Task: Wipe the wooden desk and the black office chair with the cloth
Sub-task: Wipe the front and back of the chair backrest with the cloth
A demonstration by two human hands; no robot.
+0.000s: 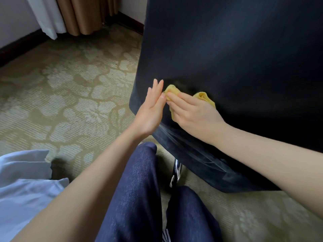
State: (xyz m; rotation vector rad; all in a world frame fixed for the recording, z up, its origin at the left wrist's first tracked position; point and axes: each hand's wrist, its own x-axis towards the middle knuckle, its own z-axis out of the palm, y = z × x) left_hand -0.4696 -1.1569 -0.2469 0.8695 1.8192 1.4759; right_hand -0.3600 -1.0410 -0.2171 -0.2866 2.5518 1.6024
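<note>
The black office chair (236,58) fills the right half of the view, its dark back turned toward me. A crumpled yellow cloth (204,97) lies against the chair's lower back. My right hand (194,114) presses the cloth onto the chair, its fingers spread over the cloth with the tips pinching a fold. My left hand (152,109) rests with straight fingers on the chair's left edge, just beside the cloth. The wooden desk is out of view.
A chrome chair leg (175,175) shows under the seat. Patterned beige carpet (70,95) covers the floor. Curtains (75,14) hang at the back left. White bedding (22,189) lies at the lower left. My legs in dark jeans (139,198) are below.
</note>
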